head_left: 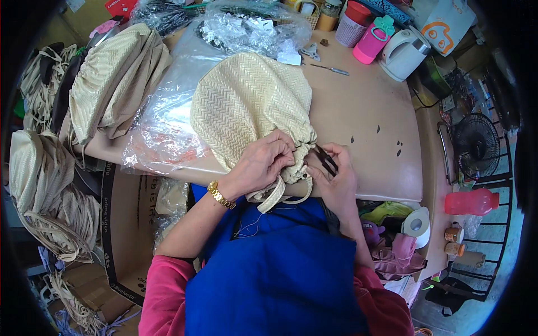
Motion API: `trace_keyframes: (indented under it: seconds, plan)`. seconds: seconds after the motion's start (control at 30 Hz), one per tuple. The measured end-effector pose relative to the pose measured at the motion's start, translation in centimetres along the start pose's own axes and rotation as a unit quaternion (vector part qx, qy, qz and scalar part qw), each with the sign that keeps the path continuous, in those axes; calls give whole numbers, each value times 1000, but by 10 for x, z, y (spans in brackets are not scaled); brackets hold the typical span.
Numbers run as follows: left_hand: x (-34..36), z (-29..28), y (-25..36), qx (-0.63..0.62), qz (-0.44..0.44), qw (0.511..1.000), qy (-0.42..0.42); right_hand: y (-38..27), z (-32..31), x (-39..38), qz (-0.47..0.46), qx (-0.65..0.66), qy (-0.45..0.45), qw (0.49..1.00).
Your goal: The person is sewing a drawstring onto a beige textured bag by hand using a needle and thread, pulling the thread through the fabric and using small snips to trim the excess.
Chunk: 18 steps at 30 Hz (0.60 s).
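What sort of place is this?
Probably a small bag workshop: a cream woven bag lies mostly on the table, similar-looking bags are piled at the left, and the right hand holds a dark tool.

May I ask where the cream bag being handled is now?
In the head view, the cream bag lies upper centre on the table, right of the clear plastic sheeting, its gathered edge between the left hand and right hand.

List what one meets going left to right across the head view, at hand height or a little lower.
Cream woven bags, cardboard box, gold wristwatch, left hand, right hand, white paper roll, red bottle.
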<state>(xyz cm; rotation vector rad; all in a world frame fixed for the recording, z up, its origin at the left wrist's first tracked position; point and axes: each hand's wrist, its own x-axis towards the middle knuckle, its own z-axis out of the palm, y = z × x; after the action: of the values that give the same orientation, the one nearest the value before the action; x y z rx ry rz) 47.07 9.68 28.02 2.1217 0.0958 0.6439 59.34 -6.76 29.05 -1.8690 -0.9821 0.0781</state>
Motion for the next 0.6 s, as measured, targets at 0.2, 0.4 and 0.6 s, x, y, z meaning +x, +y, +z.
trace_keyframes:
  seconds: [0.2,0.4,0.6]
  plan:
    - [0,3,2,-21,-35,999,7,-35,-27,5,-198,-248,-124,940]
    - [-4,6,-4,-51,-38,998,8,-53,-15,11,-204,-308,-113,922]
    - [-4,1,-8,-27,19,999,-5,-40,-16,9,-225,-265,-134,928]
